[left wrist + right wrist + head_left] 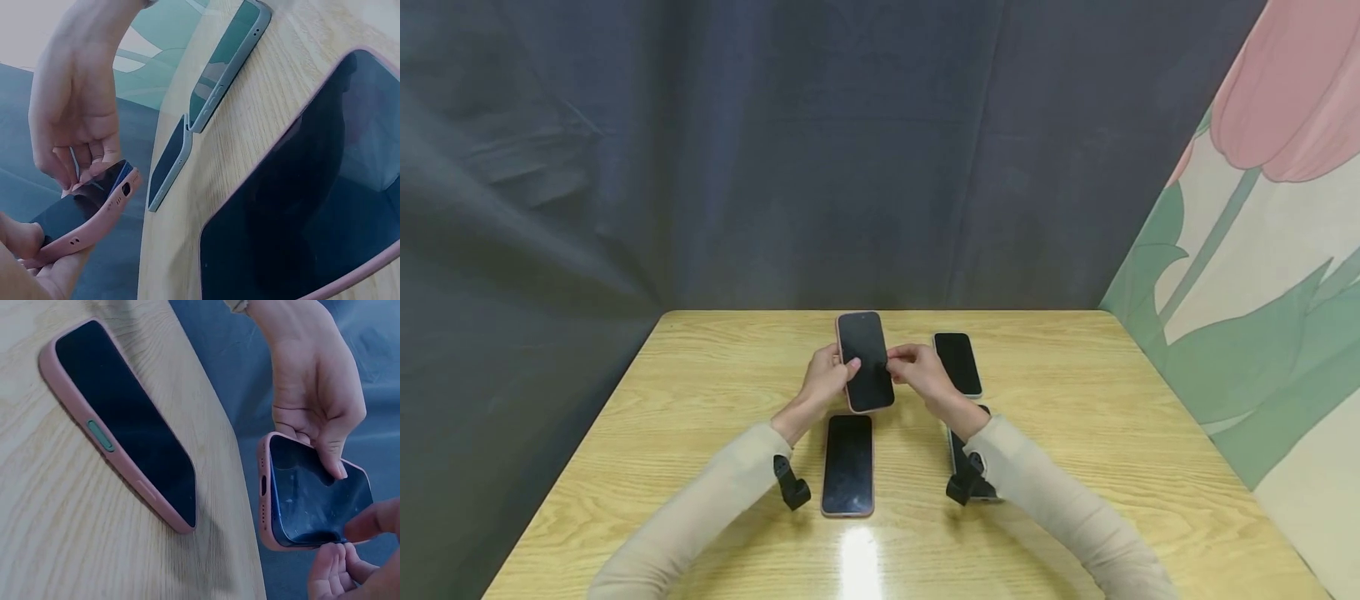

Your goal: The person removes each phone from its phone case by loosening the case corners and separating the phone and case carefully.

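Observation:
A dark-screened phone (867, 346) in a pink case (267, 519) is held above the table, screen up. My left hand (822, 379) grips it from the left, thumb on the glass and fingers behind. My right hand (925, 372) pinches its right edge with thumb and fingertips. In the right wrist view, a blue phone side shows along the case rim. At one corner in the left wrist view, the phone stands slightly proud of the case. Closer to me, another pink-cased phone (848, 467) lies flat on the table, touched by neither hand.
Two phones in pale cases lie at the right: one farther back (957, 365), the other (960, 458) partly hidden under my right forearm. The wood table (715, 417) ends at a dark curtain (850, 167). A flower-painted wall (1262, 317) borders the right.

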Demonstrator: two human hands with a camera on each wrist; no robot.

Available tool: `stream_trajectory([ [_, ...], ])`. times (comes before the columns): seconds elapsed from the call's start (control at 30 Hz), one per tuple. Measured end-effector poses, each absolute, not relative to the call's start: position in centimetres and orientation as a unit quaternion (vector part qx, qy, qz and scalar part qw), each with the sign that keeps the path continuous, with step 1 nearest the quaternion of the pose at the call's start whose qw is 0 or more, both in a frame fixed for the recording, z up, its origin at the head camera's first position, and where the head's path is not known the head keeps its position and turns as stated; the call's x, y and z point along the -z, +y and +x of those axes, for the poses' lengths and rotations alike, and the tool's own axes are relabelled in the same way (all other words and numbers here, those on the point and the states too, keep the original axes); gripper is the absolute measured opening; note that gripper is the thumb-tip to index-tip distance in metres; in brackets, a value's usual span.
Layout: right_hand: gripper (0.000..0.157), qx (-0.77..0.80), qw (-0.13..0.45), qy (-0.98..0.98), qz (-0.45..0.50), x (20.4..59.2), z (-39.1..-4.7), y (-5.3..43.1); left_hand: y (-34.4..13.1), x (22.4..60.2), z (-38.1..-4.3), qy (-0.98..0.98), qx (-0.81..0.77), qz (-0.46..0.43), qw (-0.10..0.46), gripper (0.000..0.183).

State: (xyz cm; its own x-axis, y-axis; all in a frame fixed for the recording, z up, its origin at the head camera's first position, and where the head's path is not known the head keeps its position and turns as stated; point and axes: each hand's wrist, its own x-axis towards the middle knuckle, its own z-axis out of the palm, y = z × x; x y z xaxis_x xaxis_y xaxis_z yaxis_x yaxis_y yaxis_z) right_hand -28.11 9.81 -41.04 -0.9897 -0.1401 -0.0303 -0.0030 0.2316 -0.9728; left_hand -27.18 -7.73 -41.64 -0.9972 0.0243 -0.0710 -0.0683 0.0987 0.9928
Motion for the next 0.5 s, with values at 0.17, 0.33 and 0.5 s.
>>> stream_trajectory([
  [0.17,0.026,0.635,0.074,0.769,-0.029,40.95,-28.3,10.22,-7.51,41.76,-27.15,0.736,-0.676,-0.009,0.031,0.028],
  [0.33,0.029,0.647,0.088,0.757,-0.028,40.94,-28.4,10.58,-7.45,41.77,-27.14,0.734,-0.679,-0.009,0.03,0.028],
  [0.5,0.032,0.65,0.099,0.752,-0.04,40.29,-27.95,10.78,-7.48,41.88,-27.09,0.739,-0.673,-0.014,0.026,0.029],
])
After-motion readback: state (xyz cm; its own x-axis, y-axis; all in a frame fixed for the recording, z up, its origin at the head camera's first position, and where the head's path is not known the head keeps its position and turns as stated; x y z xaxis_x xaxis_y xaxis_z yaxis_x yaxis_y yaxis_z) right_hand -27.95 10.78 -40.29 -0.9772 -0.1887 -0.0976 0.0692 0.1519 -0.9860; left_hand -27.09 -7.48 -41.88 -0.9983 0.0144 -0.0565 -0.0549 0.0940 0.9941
